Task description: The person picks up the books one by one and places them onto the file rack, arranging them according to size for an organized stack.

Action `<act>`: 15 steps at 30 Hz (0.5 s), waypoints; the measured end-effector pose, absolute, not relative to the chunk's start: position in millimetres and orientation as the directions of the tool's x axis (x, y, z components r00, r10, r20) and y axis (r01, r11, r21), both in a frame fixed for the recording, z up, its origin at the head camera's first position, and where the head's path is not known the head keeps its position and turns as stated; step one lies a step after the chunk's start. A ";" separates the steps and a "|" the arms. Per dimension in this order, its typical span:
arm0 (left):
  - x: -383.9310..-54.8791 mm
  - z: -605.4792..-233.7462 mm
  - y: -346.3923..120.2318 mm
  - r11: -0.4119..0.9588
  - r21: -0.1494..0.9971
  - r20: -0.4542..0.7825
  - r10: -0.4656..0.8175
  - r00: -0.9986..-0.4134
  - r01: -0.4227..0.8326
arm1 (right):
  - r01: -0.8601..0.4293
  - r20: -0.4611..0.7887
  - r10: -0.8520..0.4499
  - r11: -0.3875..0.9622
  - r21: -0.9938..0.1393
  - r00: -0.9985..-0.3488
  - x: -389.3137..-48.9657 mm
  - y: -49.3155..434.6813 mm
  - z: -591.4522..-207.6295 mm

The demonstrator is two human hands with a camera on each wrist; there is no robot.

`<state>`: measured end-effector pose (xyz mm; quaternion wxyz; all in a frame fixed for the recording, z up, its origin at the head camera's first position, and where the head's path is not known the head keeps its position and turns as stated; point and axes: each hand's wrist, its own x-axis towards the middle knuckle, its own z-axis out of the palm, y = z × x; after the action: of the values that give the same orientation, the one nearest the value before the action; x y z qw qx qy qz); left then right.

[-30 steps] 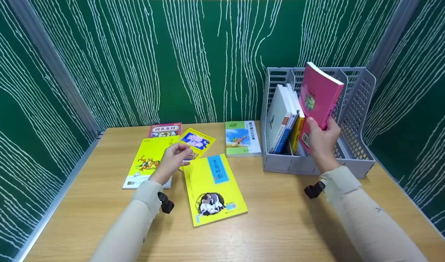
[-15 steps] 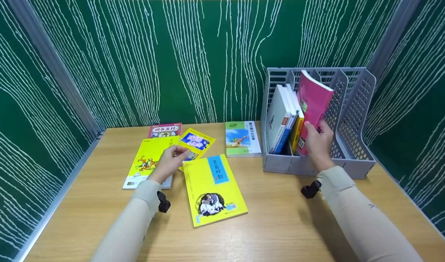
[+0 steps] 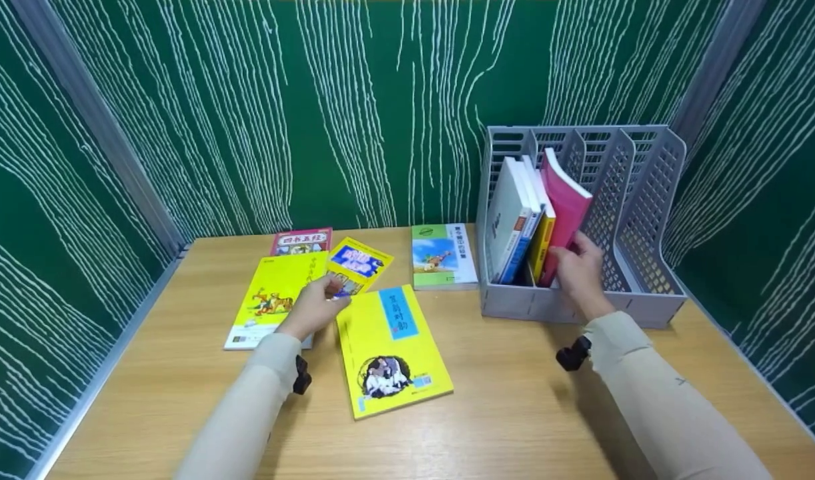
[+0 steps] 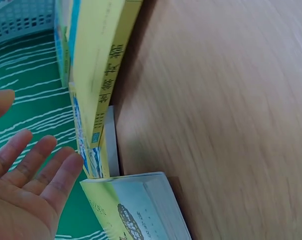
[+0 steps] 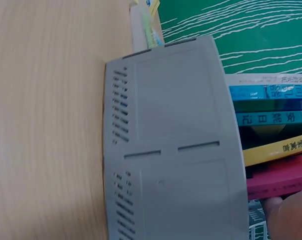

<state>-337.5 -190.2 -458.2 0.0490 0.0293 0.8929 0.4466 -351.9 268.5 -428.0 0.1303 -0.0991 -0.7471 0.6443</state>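
Observation:
My right hand grips a pink book low near its spine. That book stands in the grey file rack, leaning left beside a thin yellow book. From the right wrist view, the pink spine lies just under the yellow one, with part of my hand at its side. My left hand hovers over the loose books, fingers loosely bent and holding nothing. Close by it are a yellow book with a blue title panel and a yellow book with a tiger picture.
White-covered books fill the rack's left side; slots to the right show bare dividers. A green-and-blue book lies against the rack. Farther left are a small yellow-and-blue book and a pink-covered one. A green wall stands behind.
My right hand has lowered the pink book into the rack, moving it down and slightly left until it leans by the yellow one. The left hand has barely shifted.

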 end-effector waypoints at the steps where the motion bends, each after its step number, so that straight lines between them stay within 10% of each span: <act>1: -337.1 -458.3 -189.0 0.608 0.794 -0.074 0.095 -0.993 -0.001 | -0.017 0.065 0.304 0.159 -0.987 -0.951 -352.3 269.5 -428.8; 15: -338.5 -461.0 -173.5 0.745 0.667 -0.154 0.105 -0.983 -0.025 | 0.062 -0.034 0.091 0.333 -0.941 -0.995 -356.9 279.0 -434.4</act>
<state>-338.5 -173.5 -461.0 0.0909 0.0215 0.9296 0.3566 -356.9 279.0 -434.4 0.0124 -0.0469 -0.8163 0.5755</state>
